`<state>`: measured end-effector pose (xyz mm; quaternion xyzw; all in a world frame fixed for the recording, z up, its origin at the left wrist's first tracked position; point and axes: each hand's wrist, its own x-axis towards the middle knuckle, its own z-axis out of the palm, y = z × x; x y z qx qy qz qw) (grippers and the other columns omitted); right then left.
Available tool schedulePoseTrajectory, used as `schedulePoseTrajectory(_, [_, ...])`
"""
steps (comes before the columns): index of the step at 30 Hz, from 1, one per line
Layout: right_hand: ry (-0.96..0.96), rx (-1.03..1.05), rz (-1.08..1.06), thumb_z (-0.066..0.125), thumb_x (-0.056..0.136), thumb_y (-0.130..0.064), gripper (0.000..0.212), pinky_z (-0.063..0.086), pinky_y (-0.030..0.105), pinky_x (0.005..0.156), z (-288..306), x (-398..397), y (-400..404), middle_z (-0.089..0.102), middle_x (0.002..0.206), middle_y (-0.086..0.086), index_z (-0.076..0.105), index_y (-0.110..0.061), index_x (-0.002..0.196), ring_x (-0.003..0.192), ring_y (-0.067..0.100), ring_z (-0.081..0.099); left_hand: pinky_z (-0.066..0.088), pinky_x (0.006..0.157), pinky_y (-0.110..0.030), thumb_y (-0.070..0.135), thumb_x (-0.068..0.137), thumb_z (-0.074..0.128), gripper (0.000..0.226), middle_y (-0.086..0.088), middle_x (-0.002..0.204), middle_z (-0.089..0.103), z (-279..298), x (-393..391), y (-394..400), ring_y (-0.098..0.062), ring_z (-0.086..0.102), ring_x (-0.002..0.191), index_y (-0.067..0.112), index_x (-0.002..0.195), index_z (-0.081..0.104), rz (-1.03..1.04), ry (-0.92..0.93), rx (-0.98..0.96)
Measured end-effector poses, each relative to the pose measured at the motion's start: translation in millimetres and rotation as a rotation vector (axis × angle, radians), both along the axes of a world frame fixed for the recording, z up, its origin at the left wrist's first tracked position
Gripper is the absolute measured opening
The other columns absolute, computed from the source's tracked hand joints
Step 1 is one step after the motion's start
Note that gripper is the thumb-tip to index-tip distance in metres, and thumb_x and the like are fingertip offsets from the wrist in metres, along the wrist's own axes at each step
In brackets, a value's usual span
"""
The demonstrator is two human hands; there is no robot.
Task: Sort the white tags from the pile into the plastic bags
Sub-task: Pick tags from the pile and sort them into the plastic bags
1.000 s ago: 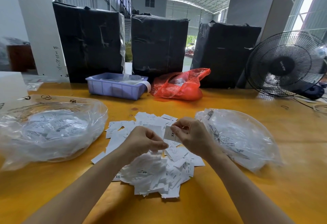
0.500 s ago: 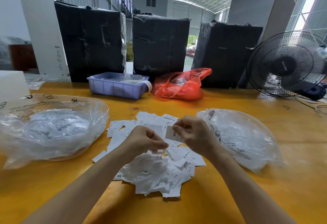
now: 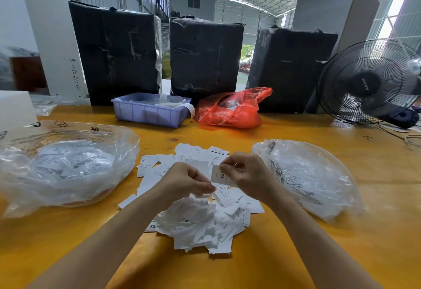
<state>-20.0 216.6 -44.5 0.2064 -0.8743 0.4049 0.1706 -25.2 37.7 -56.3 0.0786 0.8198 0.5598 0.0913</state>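
Tag (image 3: 219, 175) unmoved, between right fingertips (image 3: 224, 167)

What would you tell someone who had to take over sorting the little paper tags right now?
Right hand: pinches one white paper tag marked XX above the pile.
Left hand: fingers curled, fingertips pinched over the pile; whether it holds a tag is unclear.
Pile of white paper tags: loose on the yellow wooden table, between the two bags.
Clear plastic bag on the left: already holds many tags.
Clear plastic bag on the right: holds few, if any.
Left to do: bag the XX tag, then sort the large remaining pile.
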Motion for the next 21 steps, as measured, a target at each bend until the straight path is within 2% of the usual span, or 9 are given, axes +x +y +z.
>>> schedulePoseTrajectory(3, [-0.069,-0.057,0.012,0.065,0.087,-0.008,0.009,0.042,0.013,0.054,-1.3,-1.2,2.1,0.059,0.069,-0.013,0.071,-0.004,0.082,0.068,0.015,0.054,0.038,0.045,-0.014,0.014,0.066,0.084,0.011,-0.005,0.062,0.071,0.4,0.6,0.3,-0.004,0.060,0.051,0.014,0.063,0.074,-0.005,-0.006,-0.002])
schedulePoseTrajectory(7, [-0.186,-0.130,0.038,0.066,0.086,-0.008,0.013,0.041,0.017,0.052,-2.8,-1.3,2.3,0.060,0.061,-0.014,0.069,-0.013,0.075,0.062,0.013,0.051,0.038,0.042,-0.013,0.011,0.066,0.084,0.012,-0.004,0.059,0.069,0.6,2.0,2.2,-0.004,0.058,0.049,0.010,0.067,0.072,-0.011,-0.008,-0.009])
schedulePoseTrajectory(13, [-0.301,-0.123,0.165,0.075,0.078,-0.008,0.002,0.046,0.027,0.063,-1.3,3.0,1.9,0.068,0.072,0.010,0.074,-0.009,0.077,0.068,0.015,0.056,0.038,0.045,-0.014,0.014,0.067,0.083,0.013,0.000,0.053,0.065,2.7,2.1,3.1,-0.004,0.056,0.047,0.013,0.063,0.071,-0.044,-0.013,-0.008])
schedulePoseTrajectory(17, [-0.276,-0.245,0.137,0.080,0.070,-0.004,0.009,0.048,0.024,0.061,-0.2,2.8,2.5,0.066,0.068,0.001,0.071,-0.007,0.073,0.064,0.008,0.059,0.042,0.045,-0.014,0.011,0.069,0.081,0.012,-0.001,0.053,0.065,3.2,3.6,2.9,-0.004,0.057,0.045,0.004,0.073,0.072,-0.044,-0.059,0.079])
schedulePoseTrajectory(19, [-0.233,-0.299,0.106,0.079,0.070,-0.002,0.011,0.048,0.017,0.057,-0.3,2.2,3.2,0.065,0.064,-0.003,0.070,-0.009,0.071,0.059,0.002,0.059,0.046,0.048,-0.014,0.019,0.067,0.080,0.027,-0.005,0.056,0.064,4.5,4.6,3.5,-0.006,0.059,0.047,-0.003,0.080,0.071,-0.050,-0.086,0.150])
schedulePoseTrajectory(21, [-0.201,-0.334,0.084,0.078,0.071,-0.001,0.012,0.049,0.018,0.057,-0.1,2.0,3.7,0.066,0.065,-0.002,0.070,-0.010,0.073,0.058,0.002,0.060,0.048,0.050,-0.015,0.031,0.064,0.075,0.036,-0.009,0.062,0.066,6.4,6.6,5.4,-0.008,0.061,0.050,-0.001,0.079,0.072,-0.065,-0.106,0.212])
